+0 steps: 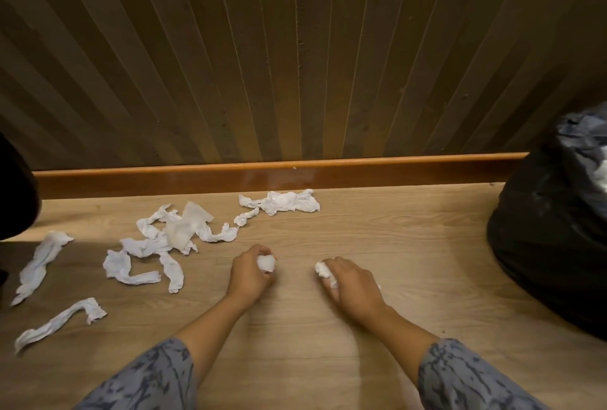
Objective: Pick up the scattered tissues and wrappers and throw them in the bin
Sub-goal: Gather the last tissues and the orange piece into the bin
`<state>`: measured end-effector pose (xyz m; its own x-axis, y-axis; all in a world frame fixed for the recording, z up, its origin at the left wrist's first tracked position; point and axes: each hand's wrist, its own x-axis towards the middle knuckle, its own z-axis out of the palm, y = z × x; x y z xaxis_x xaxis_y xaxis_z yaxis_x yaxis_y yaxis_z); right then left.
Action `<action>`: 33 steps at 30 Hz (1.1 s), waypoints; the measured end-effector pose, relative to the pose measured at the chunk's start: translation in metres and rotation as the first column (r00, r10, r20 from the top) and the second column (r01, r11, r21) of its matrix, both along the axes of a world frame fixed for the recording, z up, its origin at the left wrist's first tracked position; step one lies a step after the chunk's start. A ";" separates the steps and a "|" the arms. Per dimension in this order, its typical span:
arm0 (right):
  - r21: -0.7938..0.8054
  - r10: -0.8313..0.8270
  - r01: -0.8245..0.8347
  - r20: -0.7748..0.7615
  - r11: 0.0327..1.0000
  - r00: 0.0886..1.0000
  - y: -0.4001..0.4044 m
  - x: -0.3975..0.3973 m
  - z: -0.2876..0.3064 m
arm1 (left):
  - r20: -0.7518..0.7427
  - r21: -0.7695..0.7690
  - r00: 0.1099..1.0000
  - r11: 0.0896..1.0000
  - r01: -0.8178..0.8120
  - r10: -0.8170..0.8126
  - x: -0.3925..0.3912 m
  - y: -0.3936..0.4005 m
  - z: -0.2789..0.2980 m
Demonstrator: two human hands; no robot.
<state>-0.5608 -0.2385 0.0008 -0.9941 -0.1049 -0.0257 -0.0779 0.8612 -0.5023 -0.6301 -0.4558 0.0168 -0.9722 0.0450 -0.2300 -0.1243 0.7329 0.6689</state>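
Two patterned grey sleeves (154, 376) reach out over the wooden floor (295, 344). The left hand (251, 273) has its fingers curled round a balled white tissue (266, 263). The right hand (353, 284) rests knuckles-up on the floor, fingers closed over a second crumpled tissue (323, 270) that sticks out at its fingertips. Left of the hands, twisted tissue strips (147, 245) and a translucent wrapper (185, 225) lie scattered; another tissue (289, 202) lies by the skirting board (262, 176). A black bin bag (551, 239) stands at far right.
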 end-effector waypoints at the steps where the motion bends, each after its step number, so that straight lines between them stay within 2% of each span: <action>1: -0.055 -0.052 0.053 0.022 0.997 0.998 0.003 -0.004 0.008 | 0.006 -0.018 1.000 1.000 0.010 -0.010 -0.002 0.001 0.003; 4: -0.138 -0.175 0.174 0.007 0.975 0.985 0.011 -0.021 0.035 | -0.032 -0.002 0.999 1.000 -0.031 0.031 -0.014 0.012 0.026; 6: -0.120 -0.167 0.164 -0.014 0.979 0.986 0.019 -0.037 0.058 | -0.074 0.031 0.995 0.997 -0.067 0.069 -0.027 0.026 0.050; 9: 0.115 -0.033 0.028 0.046 0.993 0.998 0.042 -0.063 0.109 | -0.124 0.108 0.987 0.990 -0.093 0.106 -0.040 0.052 0.096; 11: 0.280 0.071 -0.107 0.135 0.954 0.988 0.059 -0.073 0.153 | -0.146 0.276 0.972 0.951 -0.141 0.187 -0.044 0.069 0.125; 13: 0.364 0.122 -0.179 0.174 0.914 0.977 0.076 -0.075 0.202 | -0.088 0.399 0.964 0.895 -0.197 0.251 -0.045 0.085 0.152; 14: 0.382 0.120 -0.172 0.157 0.908 0.980 0.085 -0.075 0.225 | -0.001 0.472 0.967 0.853 -0.223 0.253 -0.042 0.093 0.163; 16: 0.385 0.064 -0.080 0.055 0.919 0.996 0.103 -0.072 0.262 | 0.170 0.621 0.973 0.751 -0.226 0.153 -0.036 0.114 0.187; 19: 0.268 -0.083 0.128 -0.174 0.955 0.981 0.133 -0.061 0.294 | 0.218 0.787 0.976 0.593 -0.173 -0.004 -0.019 0.149 0.222; 24: 0.014 -0.295 0.337 -0.451 0.941 0.843 0.186 -0.026 0.312 | 0.044 0.735 0.983 0.672 0.090 -0.180 -0.003 0.208 0.257; 28: -0.148 -0.483 0.478 -0.499 0.866 0.720 0.246 0.011 0.305 | -0.085 0.622 0.914 0.695 0.360 -0.397 0.003 0.260 0.282; 31: -0.364 -0.664 0.559 -0.478 0.745 0.575 0.287 0.034 0.301 | -0.113 0.578 0.828 0.641 0.505 -0.550 0.012 0.304 0.292; 33: -0.490 -0.759 0.581 -0.456 0.650 0.464 0.309 0.049 0.300 | -0.148 0.555 0.790 0.611 0.564 -0.595 0.023 0.339 0.294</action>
